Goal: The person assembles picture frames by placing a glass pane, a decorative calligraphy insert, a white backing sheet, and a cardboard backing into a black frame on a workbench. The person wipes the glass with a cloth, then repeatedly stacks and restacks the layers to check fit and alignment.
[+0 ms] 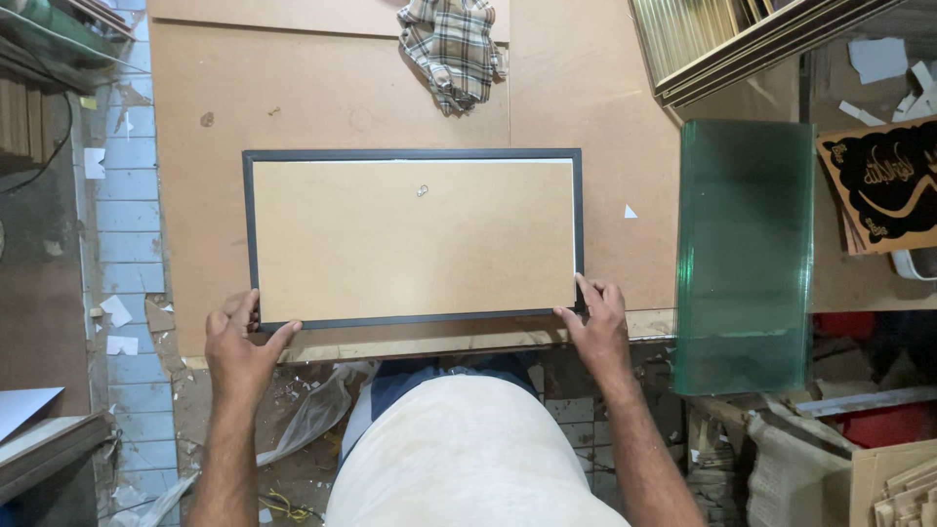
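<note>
A dark-framed picture frame [412, 156] lies face down on a brown workbench [322, 88], its tan backing board up with a small metal hanger [422, 190] near the top middle. My left hand [237, 342] grips the frame's near left corner. My right hand [595, 322] holds the near right corner, fingers on the frame's edge.
A stack of green-tinted glass sheets [744, 254] overhangs the bench edge at right. A plaid cloth [451, 44] lies at the back. Frame mouldings [752, 39] lean at top right, a black and gold plaque [883, 185] at far right. Scraps litter the tiled floor [122, 224].
</note>
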